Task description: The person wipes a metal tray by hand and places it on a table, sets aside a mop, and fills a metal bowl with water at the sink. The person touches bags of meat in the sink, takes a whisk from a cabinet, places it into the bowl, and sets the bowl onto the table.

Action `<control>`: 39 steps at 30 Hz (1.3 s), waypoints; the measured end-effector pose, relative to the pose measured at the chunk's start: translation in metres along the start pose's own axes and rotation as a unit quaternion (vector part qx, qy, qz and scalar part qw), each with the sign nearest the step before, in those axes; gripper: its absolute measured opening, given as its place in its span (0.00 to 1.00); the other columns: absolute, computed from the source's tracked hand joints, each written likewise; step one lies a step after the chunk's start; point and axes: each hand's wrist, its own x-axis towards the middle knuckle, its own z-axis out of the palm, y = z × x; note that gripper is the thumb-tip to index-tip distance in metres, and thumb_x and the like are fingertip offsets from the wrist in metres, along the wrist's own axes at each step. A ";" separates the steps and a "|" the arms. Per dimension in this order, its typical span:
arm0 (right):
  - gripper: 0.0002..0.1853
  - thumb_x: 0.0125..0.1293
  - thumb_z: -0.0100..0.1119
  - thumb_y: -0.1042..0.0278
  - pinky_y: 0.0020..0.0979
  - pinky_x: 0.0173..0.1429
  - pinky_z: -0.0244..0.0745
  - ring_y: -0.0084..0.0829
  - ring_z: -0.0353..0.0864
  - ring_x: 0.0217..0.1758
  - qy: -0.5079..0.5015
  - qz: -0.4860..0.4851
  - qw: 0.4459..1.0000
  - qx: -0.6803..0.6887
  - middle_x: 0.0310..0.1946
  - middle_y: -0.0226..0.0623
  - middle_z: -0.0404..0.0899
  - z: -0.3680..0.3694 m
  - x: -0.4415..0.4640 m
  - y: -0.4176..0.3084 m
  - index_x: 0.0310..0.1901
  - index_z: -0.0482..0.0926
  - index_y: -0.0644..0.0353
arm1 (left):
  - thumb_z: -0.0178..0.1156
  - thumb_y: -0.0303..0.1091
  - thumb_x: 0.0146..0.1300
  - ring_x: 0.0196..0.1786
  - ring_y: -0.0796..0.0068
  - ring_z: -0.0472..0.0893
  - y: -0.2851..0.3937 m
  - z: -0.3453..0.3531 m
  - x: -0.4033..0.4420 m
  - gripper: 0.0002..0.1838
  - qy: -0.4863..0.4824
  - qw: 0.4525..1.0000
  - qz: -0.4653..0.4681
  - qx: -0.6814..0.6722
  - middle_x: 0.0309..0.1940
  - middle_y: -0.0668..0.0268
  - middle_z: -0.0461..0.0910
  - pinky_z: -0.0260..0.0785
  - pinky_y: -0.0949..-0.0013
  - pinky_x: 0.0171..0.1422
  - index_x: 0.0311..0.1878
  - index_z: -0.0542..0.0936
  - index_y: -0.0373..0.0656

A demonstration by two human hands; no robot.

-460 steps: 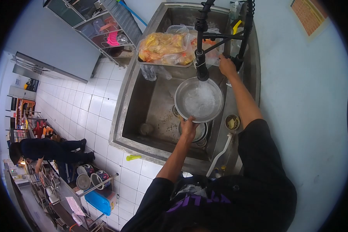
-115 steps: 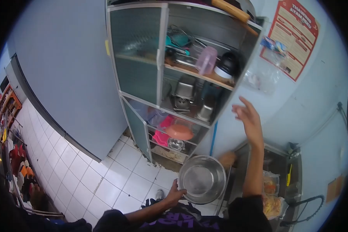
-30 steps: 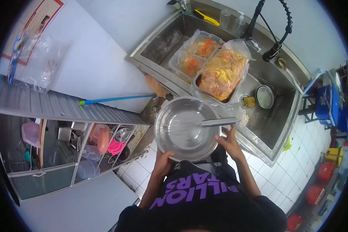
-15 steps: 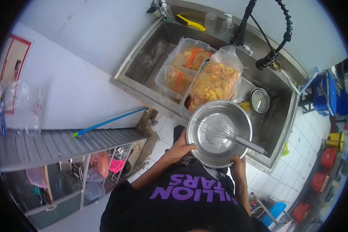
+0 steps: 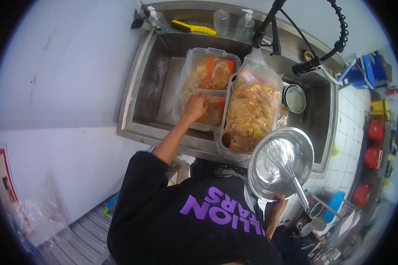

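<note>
My right hand [image 5: 276, 206] grips the near rim of a metal mixing bowl [image 5: 257, 183], which tilts beside the sink's front edge. A wire whisk [image 5: 287, 165] rests inside it, its handle sticking out over the rim. My left hand [image 5: 196, 107] reaches over the sink with its fingers bent against a clear plastic bag [image 5: 214, 115] of yellow-orange food. This bag and a similar bag [image 5: 216, 73] sit in a clear plastic container [image 5: 185, 66]. To the right, a larger bag [image 5: 254, 106] of yellow pieces lies in a second container [image 5: 227, 104].
The steel sink [image 5: 132, 99] holds the containers and a round metal bowl [image 5: 295, 98]. A black spring-hose faucet [image 5: 306, 68] hangs over its right side. Along the back ledge stand pump bottles [image 5: 245, 26], a clear cup [image 5: 221, 22] and a yellow-handled brush [image 5: 192, 28].
My left hand has left the mixing bowl and moved to the bag in the left container. My right hand has carried the bowl and whisk rightward, tilting them. The view has turned.
</note>
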 end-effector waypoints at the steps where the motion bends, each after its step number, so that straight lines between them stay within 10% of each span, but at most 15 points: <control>1: 0.04 0.48 0.51 0.82 0.34 0.43 0.65 0.35 0.71 0.37 0.012 -0.005 1.000 -0.012 0.31 0.36 0.73 0.000 -0.005 0.007 0.28 0.72 0.63 | 0.60 0.33 0.54 0.57 0.54 0.71 0.004 -0.001 0.015 0.20 -0.056 0.997 0.023 0.054 0.50 0.55 0.74 0.66 0.58 0.58 0.51 0.74 0.42; 9: 0.14 0.45 0.51 0.71 0.29 0.42 0.68 0.27 0.72 0.32 0.089 0.087 0.979 0.159 0.28 0.33 0.71 0.030 -0.044 0.026 0.36 0.70 0.67 | 0.55 0.32 0.55 0.60 0.53 0.68 -0.003 0.045 0.059 0.16 -0.258 0.944 0.005 0.205 0.54 0.57 0.72 0.65 0.48 0.57 0.49 0.77 0.44; 24: 0.19 0.47 0.50 0.72 0.32 0.41 0.71 0.30 0.73 0.33 0.104 0.134 0.976 0.138 0.30 0.35 0.70 0.045 -0.065 0.037 0.44 0.69 0.68 | 0.47 0.35 0.61 0.61 0.56 0.65 -0.008 0.051 0.042 0.15 -0.154 0.982 -0.007 0.113 0.55 0.53 0.69 0.59 0.52 0.63 0.45 0.80 0.40; 35: 0.19 0.47 0.49 0.72 0.29 0.41 0.70 0.29 0.73 0.33 0.115 0.106 0.981 0.114 0.32 0.36 0.71 0.028 -0.060 0.056 0.44 0.69 0.69 | 0.57 0.29 0.47 0.46 0.63 0.73 -0.027 0.039 0.006 0.08 -0.090 0.946 0.245 0.190 0.33 0.61 0.80 0.62 0.60 0.50 0.32 0.81 0.43; 39: 0.24 0.46 0.49 0.73 0.35 0.47 0.72 0.33 0.74 0.39 0.107 0.097 0.978 0.148 0.37 0.40 0.71 0.043 -0.062 0.042 0.49 0.66 0.70 | 0.60 0.31 0.47 0.47 0.61 0.72 -0.012 0.014 0.005 0.10 -0.155 0.965 0.130 0.165 0.35 0.59 0.80 0.62 0.55 0.50 0.35 0.81 0.43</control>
